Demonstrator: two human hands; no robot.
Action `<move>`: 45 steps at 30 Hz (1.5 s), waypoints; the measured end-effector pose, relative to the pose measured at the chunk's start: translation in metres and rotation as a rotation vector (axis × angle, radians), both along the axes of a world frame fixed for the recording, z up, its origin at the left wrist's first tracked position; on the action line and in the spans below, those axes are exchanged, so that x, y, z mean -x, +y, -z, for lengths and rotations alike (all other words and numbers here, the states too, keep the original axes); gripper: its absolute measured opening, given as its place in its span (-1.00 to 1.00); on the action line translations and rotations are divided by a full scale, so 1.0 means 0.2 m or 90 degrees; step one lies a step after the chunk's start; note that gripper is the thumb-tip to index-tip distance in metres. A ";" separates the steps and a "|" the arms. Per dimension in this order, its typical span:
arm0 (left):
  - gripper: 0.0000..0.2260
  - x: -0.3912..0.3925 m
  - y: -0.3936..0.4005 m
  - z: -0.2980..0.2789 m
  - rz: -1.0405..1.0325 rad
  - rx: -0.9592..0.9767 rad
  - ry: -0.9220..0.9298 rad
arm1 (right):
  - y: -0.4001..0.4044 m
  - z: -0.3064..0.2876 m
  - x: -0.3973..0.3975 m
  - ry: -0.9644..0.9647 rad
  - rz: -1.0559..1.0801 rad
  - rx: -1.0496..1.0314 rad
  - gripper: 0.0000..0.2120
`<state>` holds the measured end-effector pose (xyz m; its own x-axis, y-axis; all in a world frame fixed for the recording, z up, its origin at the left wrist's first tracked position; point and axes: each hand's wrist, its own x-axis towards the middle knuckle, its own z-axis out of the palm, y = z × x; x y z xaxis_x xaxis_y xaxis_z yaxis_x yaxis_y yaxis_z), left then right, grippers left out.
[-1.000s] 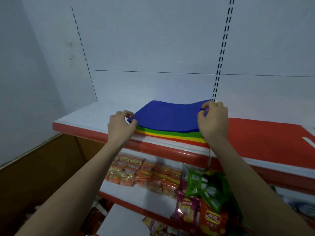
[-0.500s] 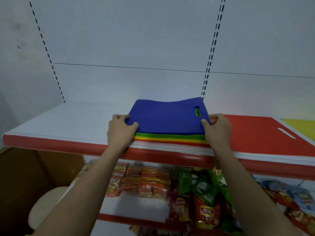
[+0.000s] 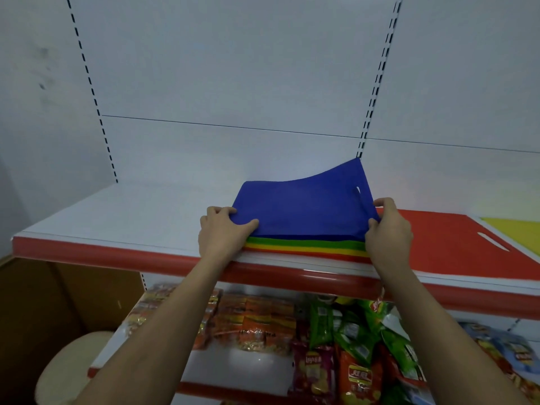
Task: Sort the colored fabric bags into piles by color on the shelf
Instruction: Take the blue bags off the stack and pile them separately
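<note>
Two hands, left hand (image 3: 223, 229) and right hand (image 3: 387, 229), pinch the flat blue fabric bag's (image 3: 304, 210) near corners, lifting it off the striped stack (image 3: 306, 248); next, a blue pile spot beside that stack.

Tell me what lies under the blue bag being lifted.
Under the blue bag, held at its corners by the left hand and right hand, front edges of green, yellow and red bags show. How many lie there stays covered.
</note>
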<state>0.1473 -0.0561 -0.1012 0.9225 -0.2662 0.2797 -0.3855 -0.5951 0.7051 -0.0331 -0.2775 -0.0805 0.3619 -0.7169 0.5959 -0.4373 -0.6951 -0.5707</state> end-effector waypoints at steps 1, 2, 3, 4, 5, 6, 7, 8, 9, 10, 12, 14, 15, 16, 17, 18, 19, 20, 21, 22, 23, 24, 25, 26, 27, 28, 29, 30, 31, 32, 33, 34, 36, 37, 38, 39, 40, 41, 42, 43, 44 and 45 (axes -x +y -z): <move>-0.46 0.00 0.00 -0.01 0.001 -0.002 0.020 | 0.00 0.00 0.00 0.004 -0.002 0.001 -0.70; -0.49 -0.01 0.00 -0.04 -0.003 -0.011 0.042 | 0.00 0.00 0.00 0.009 -0.006 0.000 -0.71; -0.51 -0.01 -0.01 -0.07 -0.013 -0.037 0.059 | 0.00 0.00 0.01 0.012 -0.009 -0.005 -0.71; -0.52 -0.01 -0.01 -0.10 -0.024 -0.080 0.065 | 0.01 -0.01 0.01 0.017 -0.011 -0.011 -0.70; -0.54 -0.01 -0.02 -0.13 -0.036 -0.128 0.061 | 0.01 -0.02 0.01 0.031 -0.009 0.000 -0.69; -0.57 0.00 -0.03 -0.16 -0.047 -0.174 0.041 | 0.02 -0.03 0.01 0.060 -0.001 0.038 -0.68; -0.62 0.01 -0.04 -0.19 -0.053 -0.209 0.010 | 0.03 -0.04 0.02 0.101 0.012 0.084 -0.67; -0.70 0.02 -0.04 -0.21 -0.056 -0.227 -0.028 | 0.04 -0.05 0.02 0.133 0.018 0.120 -0.67; -0.78 0.04 -0.04 -0.23 -0.050 -0.223 -0.058 | 0.05 -0.07 0.02 0.142 0.011 0.131 -0.67; -0.85 0.04 -0.04 -0.25 -0.029 -0.192 -0.069 | 0.06 -0.09 0.03 0.135 -0.009 0.126 -0.69; -0.93 0.04 -0.03 -0.29 0.046 -0.064 -0.028 | 0.08 -0.16 0.05 0.074 -0.060 0.055 -0.72; -0.88 0.03 0.00 -0.32 0.123 0.078 0.046 | 0.10 -0.22 0.07 0.011 -0.087 -0.017 -0.73; -0.82 0.04 0.02 -0.34 0.155 0.136 0.089 | 0.10 -0.24 0.09 -0.013 -0.096 -0.041 -0.71; -0.75 0.05 0.04 -0.35 0.191 0.191 0.135 | 0.11 -0.27 0.12 -0.032 -0.103 -0.061 -0.69; -0.65 0.06 0.05 -0.37 0.231 0.232 0.184 | 0.12 -0.28 0.15 -0.041 -0.106 -0.076 -0.67; -0.56 0.08 0.06 -0.38 0.273 0.261 0.231 | 0.13 -0.30 0.18 -0.042 -0.104 -0.088 -0.65; -0.51 0.10 0.06 -0.40 0.310 0.278 0.272 | 0.13 -0.31 0.22 -0.038 -0.098 -0.098 -0.64; -0.49 0.12 0.06 -0.41 0.338 0.280 0.299 | 0.14 -0.32 0.26 -0.037 -0.092 -0.109 -0.63; -0.50 0.14 0.05 -0.42 0.359 0.268 0.315 | 0.14 -0.33 0.30 -0.039 -0.087 -0.121 -0.63; -0.52 0.17 0.03 -0.43 0.373 0.252 0.324 | 0.15 -0.33 0.35 -0.047 -0.084 -0.134 -0.63; -0.54 0.20 0.01 -0.43 0.385 0.231 0.325 | 0.15 -0.33 0.39 -0.062 -0.080 -0.147 -0.63; -0.55 0.22 -0.02 -0.43 0.392 0.214 0.319 | 0.15 -0.34 0.44 -0.075 -0.071 -0.155 -0.64; -0.54 0.25 -0.05 -0.43 0.399 0.194 0.305 | 0.14 -0.34 0.50 -0.085 -0.056 -0.160 -0.66; -0.52 0.28 -0.08 -0.43 0.407 0.176 0.285 | 0.14 -0.34 0.55 -0.094 -0.041 -0.165 -0.67; -0.50 0.31 -0.12 -0.43 0.415 0.165 0.268 | 0.14 -0.34 0.61 -0.100 -0.027 -0.168 -0.68; -0.48 0.35 -0.15 -0.43 0.424 0.163 0.261 | 0.13 -0.34 0.67 -0.100 -0.012 -0.167 -0.68; -0.46 0.39 -0.19 -0.43 0.438 0.162 0.263 | 0.13 -0.34 0.73 -0.094 0.004 -0.162 -0.67; -0.44 0.43 -0.23 -0.43 0.454 0.160 0.269 | 0.12 -0.34 0.80 -0.091 0.019 -0.158 -0.66; -0.43 0.48 -0.27 -0.42 0.471 0.158 0.274 | 0.11 -0.34 0.87 -0.091 0.034 -0.157 -0.65; -0.42 0.53 -0.31 -0.42 0.488 0.153 0.275 | 0.10 -0.33 0.94 -0.094 0.050 -0.161 -0.64; -0.41 0.58 -0.35 -0.42 0.504 0.149 0.276 | 0.08 -0.32 1.01 -0.098 0.065 -0.166 -0.64; -0.42 0.64 -0.40 -0.43 0.519 0.148 0.276 | 0.06 -0.31 1.09 -0.103 0.080 -0.171 -0.63; -0.43 0.77 -0.50 -0.43 0.541 0.151 0.280 | 0.02 -0.30 1.24 -0.115 0.103 -0.185 -0.64; -0.45 0.84 -0.55 -0.43 0.550 0.158 0.287 | 0.00 -0.30 1.32 -0.122 0.113 -0.191 -0.64; -0.46 0.91 -0.60 -0.43 0.558 0.168 0.295 | -0.01 -0.30 1.41 -0.131 0.123 -0.197 -0.64; -0.47 0.98 -0.65 -0.43 0.565 0.177 0.301 | -0.03 -0.29 1.49 -0.143 0.134 -0.201 -0.63; -0.47 1.05 -0.70 -0.42 0.574 0.185 0.306 | -0.04 -0.29 1.58 -0.159 0.144 -0.208 -0.63; -0.47 1.12 -0.75 -0.41 0.584 0.191 0.310 | -0.06 -0.29 1.67 -0.172 0.151 -0.218 -0.62; -0.46 1.20 -0.80 -0.40 0.593 0.195 0.315 | -0.08 -0.29 1.77 -0.179 0.155 -0.228 -0.61; -0.44 1.28 -0.85 -0.39 0.604 0.192 0.318 | -0.11 -0.29 1.86 -0.178 0.160 -0.237 -0.60; -0.44 1.36 -0.90 -0.38 0.616 0.183 0.317 | -0.13 -0.29 1.96 -0.173 0.164 -0.243 -0.59; -0.43 1.44 -0.94 -0.36 0.626 0.176 0.315 | -0.14 -0.29 2.05 -0.168 0.167 -0.250 -0.59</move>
<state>-0.1402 -0.2443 -0.0289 0.3724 -0.9223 0.1037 -0.2423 0.0113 0.9701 -0.4430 -0.3060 -0.0227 0.0154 -0.9504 0.3108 -0.3743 -0.2937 -0.8796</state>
